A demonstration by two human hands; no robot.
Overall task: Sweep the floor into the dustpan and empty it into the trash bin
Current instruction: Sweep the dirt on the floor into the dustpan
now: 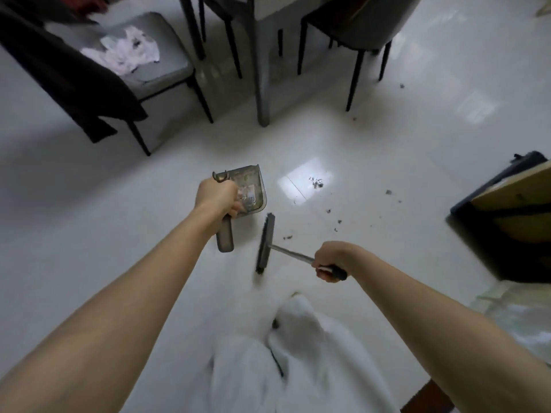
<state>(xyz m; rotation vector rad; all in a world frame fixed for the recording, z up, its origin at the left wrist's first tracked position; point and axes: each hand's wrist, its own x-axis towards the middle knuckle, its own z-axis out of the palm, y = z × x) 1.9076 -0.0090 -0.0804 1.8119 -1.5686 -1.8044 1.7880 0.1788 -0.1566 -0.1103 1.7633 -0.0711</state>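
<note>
- Far left: a grey-seated chair (155,55) with crumpled white paper or cloth on the seat and a dark garment draped over its back. More chair legs and a table leg (262,84) stand to its right. Not part of the job.
- Left hand (216,198): fingers curled tight round the handle of the dustpan (250,186), near where handle meets pan. The pan is translucent grey plastic, near the middle of the white floor (89,189); whether it rests on the floor or is held just above, I cannot tell. Some light scraps already lie in it.
- Handling, dustpan: looks light and stiff, smooth plastic (likely to skate on glossy tile unless the lip is pressed down). The handle is the place to hold; keep it level when carrying so the scraps stay in.
- Centre: brush (265,242), a narrow dark bristle head on a thin metal shaft, just right of the pan, bristles apparently down toward the floor.
- Right hand (329,263): wrapped round the brush's black grip at the shaft's end. Light tool, rigid shaft, soft bristles; short strokes should do.
- Right of the brush: dark debris (316,183) scattered over the tile, fine and light, easily flicked away.
- Far right: a dark box-like object with a tan panel (512,204). No trash bin in view.
</note>
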